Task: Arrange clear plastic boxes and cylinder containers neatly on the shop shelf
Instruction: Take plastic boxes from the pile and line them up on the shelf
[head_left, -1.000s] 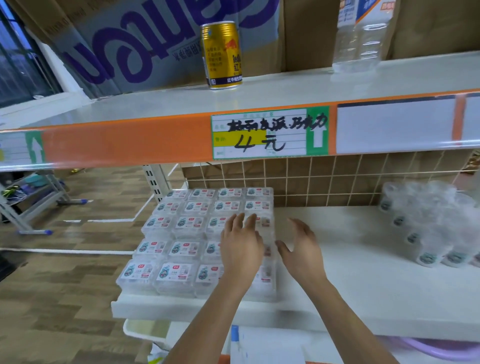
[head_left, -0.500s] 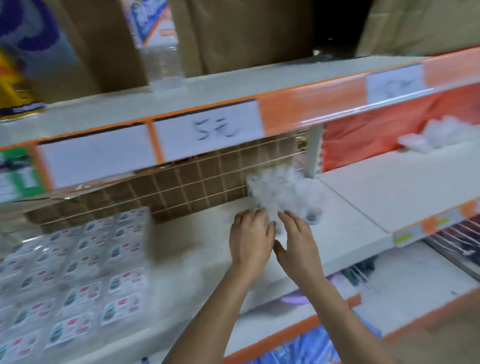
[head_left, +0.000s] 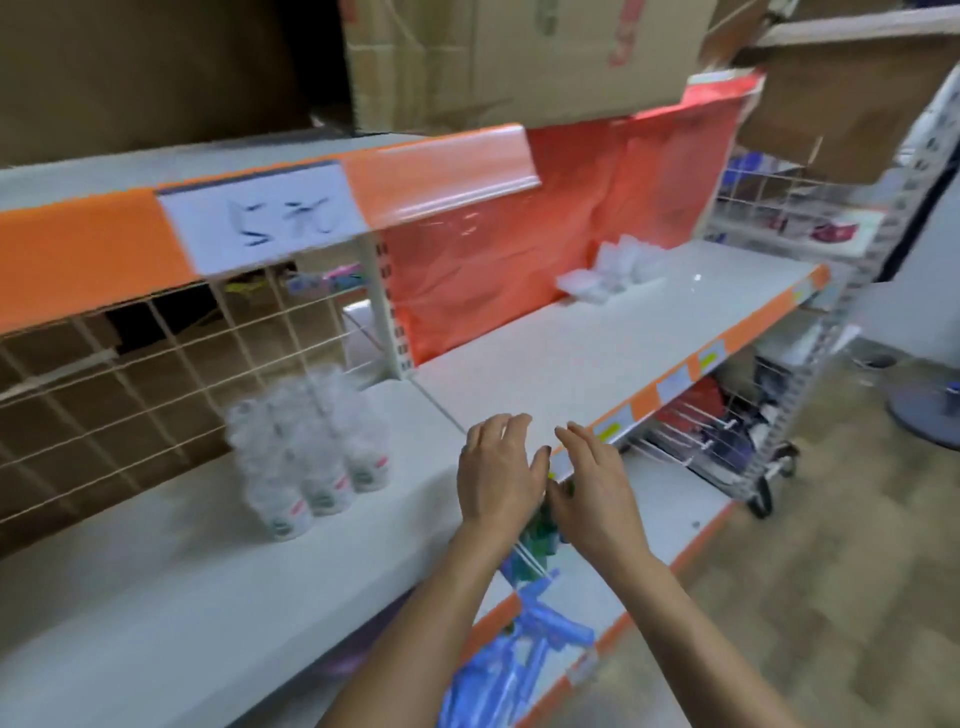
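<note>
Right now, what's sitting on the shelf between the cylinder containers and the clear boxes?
Nothing: between the cylinders and the boxes is only bare white shelf, crossed by the joint between two boards, as the head view shows.

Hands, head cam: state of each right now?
Left hand: open, fingers loosely spread, holding nothing.
Right hand: open, fingers straight, holding nothing.

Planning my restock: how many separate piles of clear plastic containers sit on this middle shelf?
2. The cylinder containers stand left, before the wire grid; the clear boxes lie far right against the red sheet. Others may be hidden.
</note>
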